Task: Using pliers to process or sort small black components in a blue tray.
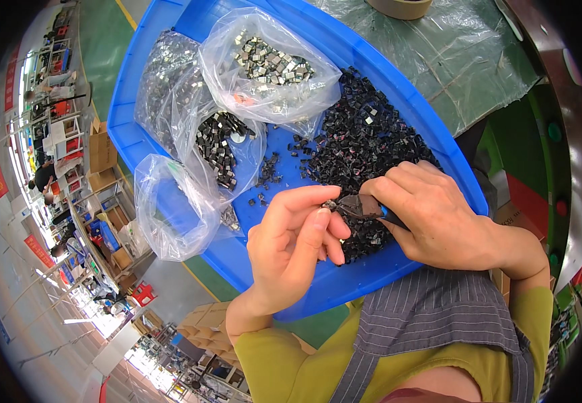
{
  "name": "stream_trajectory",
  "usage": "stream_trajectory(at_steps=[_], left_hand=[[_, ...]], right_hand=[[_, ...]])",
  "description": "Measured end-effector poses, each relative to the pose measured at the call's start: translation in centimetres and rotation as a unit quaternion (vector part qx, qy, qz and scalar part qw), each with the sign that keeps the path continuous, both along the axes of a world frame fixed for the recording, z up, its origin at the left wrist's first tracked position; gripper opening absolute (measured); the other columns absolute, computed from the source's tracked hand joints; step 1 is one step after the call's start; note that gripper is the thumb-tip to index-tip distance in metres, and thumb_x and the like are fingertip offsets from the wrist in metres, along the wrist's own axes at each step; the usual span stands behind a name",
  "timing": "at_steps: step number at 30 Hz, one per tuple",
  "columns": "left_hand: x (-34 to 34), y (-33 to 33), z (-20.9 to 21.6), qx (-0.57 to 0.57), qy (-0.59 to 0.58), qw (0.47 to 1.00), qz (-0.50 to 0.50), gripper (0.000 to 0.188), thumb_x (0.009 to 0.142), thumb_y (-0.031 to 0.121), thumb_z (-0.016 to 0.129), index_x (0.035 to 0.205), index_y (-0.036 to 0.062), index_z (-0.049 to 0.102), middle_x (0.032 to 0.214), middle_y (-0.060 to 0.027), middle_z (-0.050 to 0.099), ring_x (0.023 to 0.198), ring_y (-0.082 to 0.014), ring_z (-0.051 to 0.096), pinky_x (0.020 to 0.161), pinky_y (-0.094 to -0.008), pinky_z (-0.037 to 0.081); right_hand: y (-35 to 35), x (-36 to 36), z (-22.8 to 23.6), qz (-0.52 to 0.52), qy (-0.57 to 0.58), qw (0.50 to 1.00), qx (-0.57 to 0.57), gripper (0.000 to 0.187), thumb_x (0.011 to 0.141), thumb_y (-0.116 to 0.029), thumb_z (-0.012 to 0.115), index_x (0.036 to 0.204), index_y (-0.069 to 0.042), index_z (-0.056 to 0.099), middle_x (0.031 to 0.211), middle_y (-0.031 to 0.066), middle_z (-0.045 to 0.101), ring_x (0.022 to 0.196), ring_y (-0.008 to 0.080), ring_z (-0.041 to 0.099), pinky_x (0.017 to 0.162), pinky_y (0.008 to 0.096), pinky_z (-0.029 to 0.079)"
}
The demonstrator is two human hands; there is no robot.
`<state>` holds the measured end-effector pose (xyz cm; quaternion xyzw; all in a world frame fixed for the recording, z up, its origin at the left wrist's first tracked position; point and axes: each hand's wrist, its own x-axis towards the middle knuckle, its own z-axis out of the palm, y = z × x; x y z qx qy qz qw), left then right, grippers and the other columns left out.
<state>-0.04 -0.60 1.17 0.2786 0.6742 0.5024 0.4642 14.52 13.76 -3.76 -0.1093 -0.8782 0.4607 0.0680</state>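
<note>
My right hand is wrapped round a pair of pliers with dark jaws and a bit of blue at the handle. The jaw tips point left and meet a tiny dark part, which my left hand pinches between thumb and fingertips. Both hands are above a blue plastic tray, over a heap of small black pieces. Left of the heap, small silver-and-black blocks lie in an opened clear bag. Most of the pliers' handles are hidden in my right palm.
A clear bag of shiny metal pieces sits at the tray's far side, and a crumpled clear bag hangs over its left rim. Beyond the tray, a tape roll rests on a plastic-covered surface. Workbenches and cardboard boxes stand left.
</note>
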Motion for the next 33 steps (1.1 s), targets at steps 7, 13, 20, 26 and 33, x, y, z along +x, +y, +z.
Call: stream_trajectory(at_steps=[7, 13, 20, 26, 33], left_hand=[[-0.1, 0.1, -0.3, -0.015, -0.029, 0.999, 0.018, 0.022, 0.099, 0.007, 0.046, 0.118, -0.0016, 0.051, 0.078, -0.0092, 0.064, 0.055, -0.009, 0.058, 0.048, -0.0195, 0.044], [-1.0, 0.2, -0.2, -0.029, -0.157, 0.987, 0.025, 0.022, 0.099, 0.012, 0.046, 0.116, -0.0011, 0.049, 0.069, -0.0078, 0.061, 0.046, -0.0078, 0.052, 0.043, -0.0194, 0.039], [-1.5, 0.1, -0.2, -0.026, -0.236, 0.971, 0.008, 0.024, 0.099, 0.015, 0.045, 0.117, -0.0014, 0.048, 0.073, -0.0123, 0.064, 0.046, -0.0115, 0.057, 0.045, -0.0213, 0.041], [-1.3, -0.2, -0.2, -0.024, -0.204, 0.979, 0.013, 0.025, 0.1, 0.017, 0.044, 0.118, -0.001, 0.046, 0.08, -0.0153, 0.066, 0.062, -0.0198, 0.067, 0.052, -0.024, 0.047], [-1.1, -0.2, -0.2, -0.021, -0.196, 0.98, 0.005, 0.026, 0.101, 0.016, 0.043, 0.12, -0.0011, 0.045, 0.084, -0.0148, 0.067, 0.07, -0.021, 0.069, 0.058, -0.0246, 0.05]], right_hand=[[-0.2, 0.0, 0.0, -0.006, 0.014, 0.998, 0.065, 0.021, 0.069, -0.002, 0.063, 0.088, -0.008, 0.054, 0.075, 0.0067, 0.049, 0.074, 0.025, 0.053, 0.064, 0.0373, 0.039], [-0.5, -0.2, -0.3, -0.013, 0.022, 0.991, 0.128, 0.022, 0.068, -0.003, 0.062, 0.088, -0.008, 0.055, 0.074, 0.0064, 0.049, 0.073, 0.024, 0.052, 0.064, 0.0364, 0.039], [-0.6, -0.2, -0.3, -0.017, 0.023, 0.992, 0.126, 0.022, 0.069, -0.004, 0.062, 0.091, -0.007, 0.056, 0.075, 0.0065, 0.049, 0.074, 0.0241, 0.052, 0.064, 0.0362, 0.039], [-0.4, -0.1, -0.3, -0.009, 0.018, 0.997, 0.081, 0.026, 0.069, -0.003, 0.063, 0.094, -0.007, 0.056, 0.077, 0.0071, 0.05, 0.076, 0.0252, 0.053, 0.065, 0.0376, 0.04], [-0.2, -0.3, 0.0, -0.034, 0.022, 0.996, 0.077, 0.035, 0.066, 0.0, 0.065, 0.098, -0.005, 0.055, 0.08, 0.0077, 0.05, 0.077, 0.0272, 0.053, 0.066, 0.0381, 0.042]])
